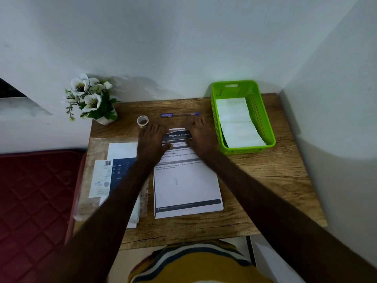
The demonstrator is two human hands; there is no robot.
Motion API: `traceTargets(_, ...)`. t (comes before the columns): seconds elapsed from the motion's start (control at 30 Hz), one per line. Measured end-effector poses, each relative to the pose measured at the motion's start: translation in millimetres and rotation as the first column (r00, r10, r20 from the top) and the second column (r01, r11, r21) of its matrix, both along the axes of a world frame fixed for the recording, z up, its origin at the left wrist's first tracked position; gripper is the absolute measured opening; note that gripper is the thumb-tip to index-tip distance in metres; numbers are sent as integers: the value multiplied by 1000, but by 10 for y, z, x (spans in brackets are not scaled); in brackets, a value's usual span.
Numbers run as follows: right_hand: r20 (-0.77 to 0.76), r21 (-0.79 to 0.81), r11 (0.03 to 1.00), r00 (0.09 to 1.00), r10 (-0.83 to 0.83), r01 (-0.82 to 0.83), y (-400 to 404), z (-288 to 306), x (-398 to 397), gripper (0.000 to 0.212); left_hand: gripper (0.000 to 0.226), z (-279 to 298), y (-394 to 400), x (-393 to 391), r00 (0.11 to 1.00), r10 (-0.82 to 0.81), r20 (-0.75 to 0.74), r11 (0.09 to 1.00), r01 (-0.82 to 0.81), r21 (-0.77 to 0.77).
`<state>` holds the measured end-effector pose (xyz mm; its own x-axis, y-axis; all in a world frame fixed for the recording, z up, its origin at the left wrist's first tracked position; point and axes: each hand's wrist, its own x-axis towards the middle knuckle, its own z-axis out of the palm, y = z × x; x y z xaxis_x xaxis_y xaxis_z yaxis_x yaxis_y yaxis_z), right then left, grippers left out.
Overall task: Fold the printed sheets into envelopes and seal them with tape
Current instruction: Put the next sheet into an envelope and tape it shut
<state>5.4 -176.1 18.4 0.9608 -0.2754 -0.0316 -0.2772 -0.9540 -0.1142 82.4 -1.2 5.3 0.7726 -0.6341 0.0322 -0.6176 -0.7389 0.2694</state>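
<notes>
White printed sheet (186,184) lies mid-desk; my left hand (152,139) and right hand (201,137) press flat, fingers spread, on its far edge. Tape roll (142,121) just beside left fingertips, pen (179,115) beyond, green basket (263,119) of folded papers right, on wooden desk (265,180)

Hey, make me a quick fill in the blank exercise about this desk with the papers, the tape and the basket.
1. The basket holding folded papers is ____ in colour.
2. Both hands, left hand and right hand, rest on the far end of the printed ____.
3. The tape roll stands between the pen and the potted ____.

Missing words: green; sheet; flowers
</notes>
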Motion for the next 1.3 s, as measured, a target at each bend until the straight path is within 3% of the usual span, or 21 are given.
traceTargets(0.17,22,-161,987,1000,-12,16,90,1,-120,53,40,16,-20,-136,997,22,69,999,-25,39)
traceTargets(0.37,185,-300,954,981,50,8,142,-54,-327,19,33,-7,-26,-401,968,-49,246,992,19,125)
traceTargets(0.57,348,-267,963,928,134,-39,204,-223,-520,15,51,-148,58,-566,986,-83,144,994,71,81)
traceTargets(0.67,352,-264,962,922,160,-66,233,-295,-611,8,56,-210,116,-623,993,-75,88,995,69,74)
traceTargets(0.8,239,-149,986,965,112,-77,289,-367,-714,44,64,-251,182,-698,993,-90,71,994,84,74)
traceTargets(0.93,158,-88,994,984,80,-67,317,-418,-801,63,61,-308,211,-723,995,-82,53,993,77,95)
traceTargets(1.0,126,-78,996,990,57,-47,350,-424,-801,64,60,-344,220,-723,996,-83,44,990,77,116)
traceTargets(1.13,160,-42,999,986,37,-30,453,-431,-738,48,59,-393,208,-730,998,-59,9,992,58,108)
traceTargets(1.3,12,57,993,995,98,-99,600,-511,-696,55,59,-436,195,-756,999,-45,-10,996,45,74)
